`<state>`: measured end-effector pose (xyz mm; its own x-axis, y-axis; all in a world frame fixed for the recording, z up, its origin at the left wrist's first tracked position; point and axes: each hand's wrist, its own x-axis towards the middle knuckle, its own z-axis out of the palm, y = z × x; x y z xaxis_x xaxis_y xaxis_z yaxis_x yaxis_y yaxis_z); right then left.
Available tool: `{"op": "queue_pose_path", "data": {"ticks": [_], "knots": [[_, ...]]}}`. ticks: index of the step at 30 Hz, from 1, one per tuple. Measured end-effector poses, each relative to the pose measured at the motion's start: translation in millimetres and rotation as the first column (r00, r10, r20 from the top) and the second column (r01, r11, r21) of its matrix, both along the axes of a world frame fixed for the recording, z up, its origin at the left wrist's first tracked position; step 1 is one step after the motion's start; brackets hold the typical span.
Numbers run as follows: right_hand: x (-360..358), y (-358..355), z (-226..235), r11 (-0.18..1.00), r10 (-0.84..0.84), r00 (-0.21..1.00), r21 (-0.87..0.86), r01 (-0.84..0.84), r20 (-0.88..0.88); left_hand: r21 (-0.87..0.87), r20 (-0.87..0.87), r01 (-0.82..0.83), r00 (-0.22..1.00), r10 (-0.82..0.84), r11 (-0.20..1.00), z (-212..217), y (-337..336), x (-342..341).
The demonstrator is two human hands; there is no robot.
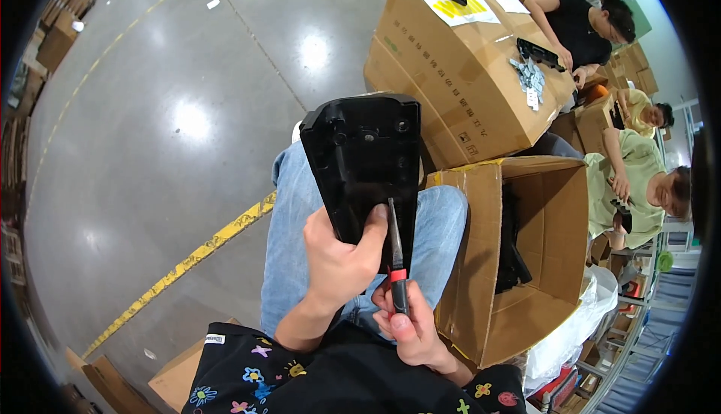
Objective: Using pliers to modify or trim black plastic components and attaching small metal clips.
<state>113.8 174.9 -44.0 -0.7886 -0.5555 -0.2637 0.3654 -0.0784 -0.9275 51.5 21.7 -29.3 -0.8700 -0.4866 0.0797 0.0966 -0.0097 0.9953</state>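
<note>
A black moulded plastic part [362, 162], wide at its far end and narrow toward me, stands tilted over my lap. My left hand [338, 256] is closed round its left edge, thumb pressed on the inner face. In my right hand [413, 331] is a hand tool [398, 279] with a red-and-black handle and a long thin metal blade, gripped by the handle. The blade lies along the part's inner face, its tip just beyond my left thumb. I cannot tell whether it is a file or a knife.
Right of my knee stands an open carton [466, 271] with black parts [511, 256] inside. Behind it, a large carton [420, 68] bears grey metal pieces [530, 83] and a black part [539, 53]. Several co-workers, one in black [582, 27], sit at the right. Yellow tape [203, 252] crosses the floor.
</note>
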Motion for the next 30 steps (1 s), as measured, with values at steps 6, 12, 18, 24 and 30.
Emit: {"op": "queue_pose_path", "data": {"ticks": [6, 12, 18, 24, 30], "knots": [[-1.9, 5.9, 11.0, 0.970, -0.101, 0.987, -0.210, 0.126, 0.127, -0.005, -0.033, 0.014, 0.999, -0.015, 1.000, -3.1, 2.6, -3.8], [-26.8, 27.7, 12.3, 0.866, 0.320, 0.770, -0.499, -0.002, 0.552, -0.098, -0.100, -0.037, 0.995, 0.027, 0.995, -8.7, 5.6, -3.6], [-21.1, 2.1, 12.9, 0.675, 0.209, 0.695, -0.616, 0.407, 0.688, -0.063, -0.112, -0.007, 0.994, 0.000, 0.998, -3.7, 10.4, -1.4], [-24.3, 8.9, 12.7, 0.428, 0.500, 0.610, -0.788, 0.443, 0.615, -0.016, -0.139, -0.012, 0.990, 0.010, 1.000, -11.0, 9.3, 0.3], [-29.3, 7.8, 33.2, 0.795, 0.214, 0.713, -0.544, 0.270, 0.668, -0.093, -0.162, 0.000, 0.987, -0.016, 0.996, -10.8, 8.2, 1.8]]}}
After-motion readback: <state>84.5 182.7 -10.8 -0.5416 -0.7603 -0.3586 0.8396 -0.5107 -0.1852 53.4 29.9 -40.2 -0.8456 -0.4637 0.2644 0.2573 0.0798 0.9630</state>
